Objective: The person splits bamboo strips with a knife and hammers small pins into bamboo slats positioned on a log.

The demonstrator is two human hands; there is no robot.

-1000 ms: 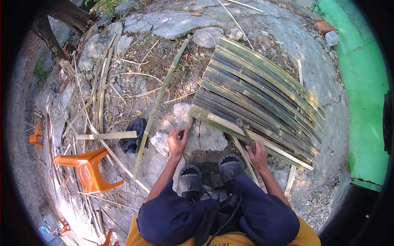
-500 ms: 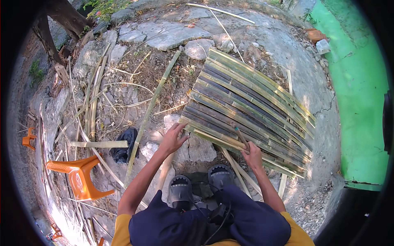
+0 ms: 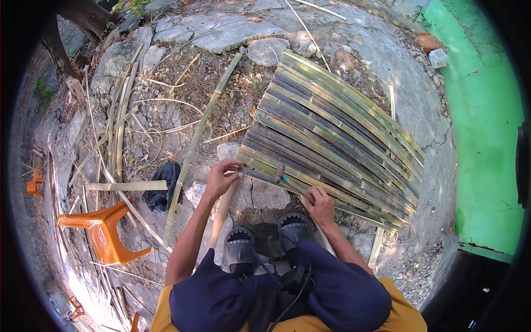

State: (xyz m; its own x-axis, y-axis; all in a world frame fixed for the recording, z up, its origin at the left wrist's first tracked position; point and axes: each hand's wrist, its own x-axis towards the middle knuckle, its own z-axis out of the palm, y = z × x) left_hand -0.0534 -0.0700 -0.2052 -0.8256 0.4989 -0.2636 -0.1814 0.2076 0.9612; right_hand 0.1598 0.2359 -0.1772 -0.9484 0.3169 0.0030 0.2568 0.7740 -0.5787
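In front of me lies a panel of bamboo slats (image 3: pixel 332 141), green and dark strips side by side, fanning slightly to the right. My left hand (image 3: pixel 223 177) pinches the left end of a dark bamboo slat (image 3: pixel 255 175) along the panel's near edge. My right hand (image 3: pixel 320 205) is closed round the handle of a hammer (image 3: pixel 280 174), whose dark head with a bit of teal beside it is over that slat. Part of the slat is hidden under the hammer and right hand.
Left of the panel lie a long green bamboo strip (image 3: pixel 206 119), a black plastic bag (image 3: pixel 160 193) and an orange plastic stool (image 3: pixel 105 235). Bamboo lengths (image 3: pixel 123 122) and stones (image 3: pixel 235 25) cover the ground. A green painted surface (image 3: pixel 481 127) runs along the right.
My left hand has closed from spread fingers onto the dark slat's end. My right hand has moved left and toward me with the hammer, its head swinging left over the near edge.
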